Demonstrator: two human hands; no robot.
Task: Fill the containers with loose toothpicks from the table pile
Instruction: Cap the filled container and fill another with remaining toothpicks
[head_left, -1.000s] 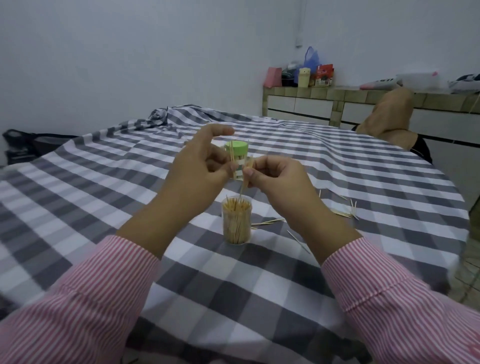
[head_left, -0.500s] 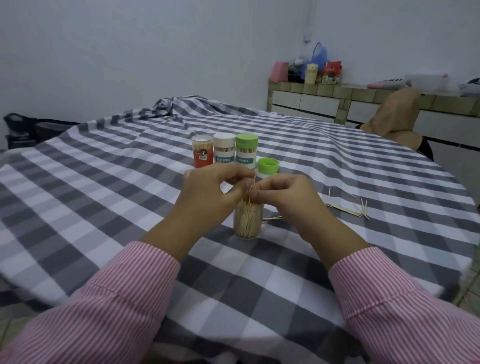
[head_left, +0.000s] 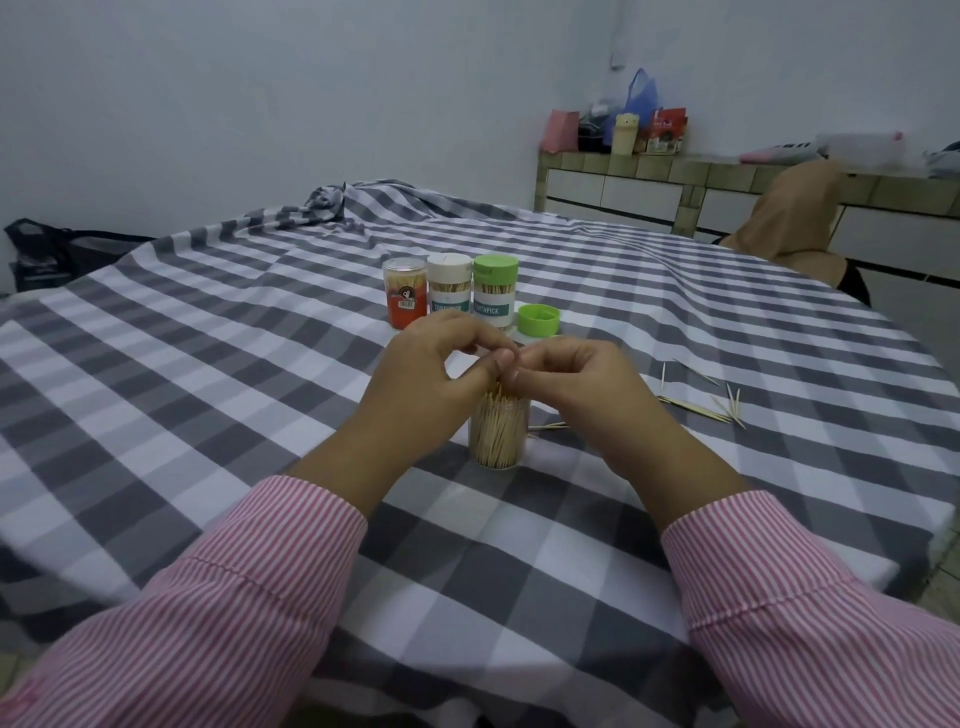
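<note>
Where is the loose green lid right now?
The loose green plastic lid lies on the checked tablecloth, just right of the green-capped toothpick jar and beyond the right hand.

Above the open container (head_left: 498, 434), the left hand (head_left: 431, 384) and right hand (head_left: 576, 387) meet fingertip to fingertip, and we cannot tell whether any toothpick is pinched between them; the fingers are blurred there. The hands cover that container's rim on both sides, so we see only the toothpick tips in the gap. Behind it, the left hand hides the bases of the red container (head_left: 405, 299) and the white-lidded container (head_left: 450, 286), whose label we read only in part. To its right, the loose toothpicks (head_left: 696, 400) are too thin for us to count. Both striped sleeves (head_left: 218, 613) run off the bottom edge.
</note>
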